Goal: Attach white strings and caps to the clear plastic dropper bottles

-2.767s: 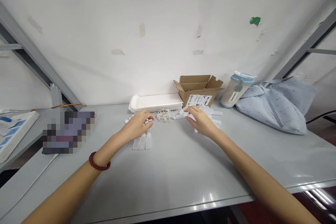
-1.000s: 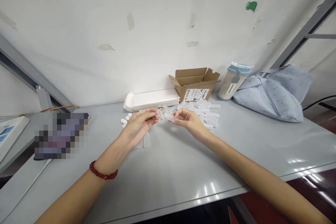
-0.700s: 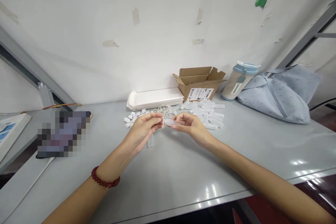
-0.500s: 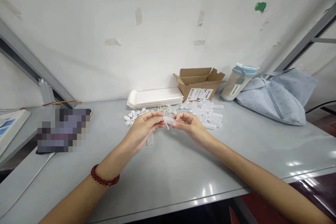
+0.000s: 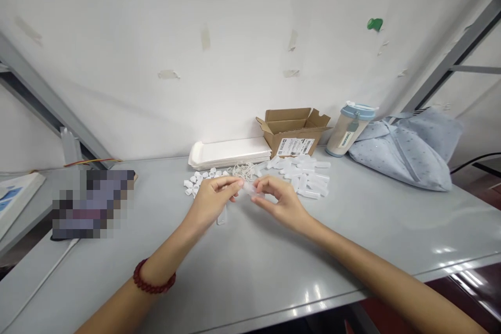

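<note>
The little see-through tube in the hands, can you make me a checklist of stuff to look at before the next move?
1. Tube held in the right hand: ok.
2. Left hand close to the tube's other end: ok.
3. What the left hand is pinching: cannot tell, too small and blurry.
4. Stringy bundle lying on the table beyond the hands: ok.
5. Clear piece by the left hand in full view: not ok, the hand covers its far end.

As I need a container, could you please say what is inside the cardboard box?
In the cardboard box, only upper inner walls show; its front covers the bottom, so anything there is hidden.
</note>
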Available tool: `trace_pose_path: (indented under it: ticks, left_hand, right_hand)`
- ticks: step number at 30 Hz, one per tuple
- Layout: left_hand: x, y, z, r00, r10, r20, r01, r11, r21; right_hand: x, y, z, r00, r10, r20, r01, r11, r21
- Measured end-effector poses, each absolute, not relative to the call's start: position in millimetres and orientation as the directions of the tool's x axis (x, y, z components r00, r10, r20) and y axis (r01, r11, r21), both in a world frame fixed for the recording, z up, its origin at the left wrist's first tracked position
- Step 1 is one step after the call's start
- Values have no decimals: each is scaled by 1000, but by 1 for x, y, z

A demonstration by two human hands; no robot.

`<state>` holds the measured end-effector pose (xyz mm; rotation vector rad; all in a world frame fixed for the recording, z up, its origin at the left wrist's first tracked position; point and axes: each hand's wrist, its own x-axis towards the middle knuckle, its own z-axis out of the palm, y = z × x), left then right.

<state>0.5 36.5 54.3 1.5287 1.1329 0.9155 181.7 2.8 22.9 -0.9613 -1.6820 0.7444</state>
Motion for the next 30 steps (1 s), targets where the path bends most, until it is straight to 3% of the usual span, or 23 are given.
trace_pose_path:
  ticks: [3, 6, 15, 24, 30]
  left_hand:
    - [-1, 36, 56, 317, 946, 62, 307, -165, 937]
    - [0, 33, 57, 353, 931, 96, 333, -221, 917]
    - [0, 27, 61, 443, 884, 146, 212, -261, 942]
    - [5, 27, 52, 369, 926, 81, 112, -131, 985]
    - [1, 31, 54, 400, 916, -16, 18, 9, 1000]
  right_hand:
    - [182, 1, 20, -208, 795, 570, 426, 598, -679]
    - [182, 0, 17, -224, 765, 604, 476, 626, -617]
    - [181, -2, 15, -205, 791, 576, 521, 587, -620]
    - [178, -2, 11, -236, 740, 630, 483, 651, -585]
    - [177, -4, 17, -166, 831, 531, 441, 544, -714]
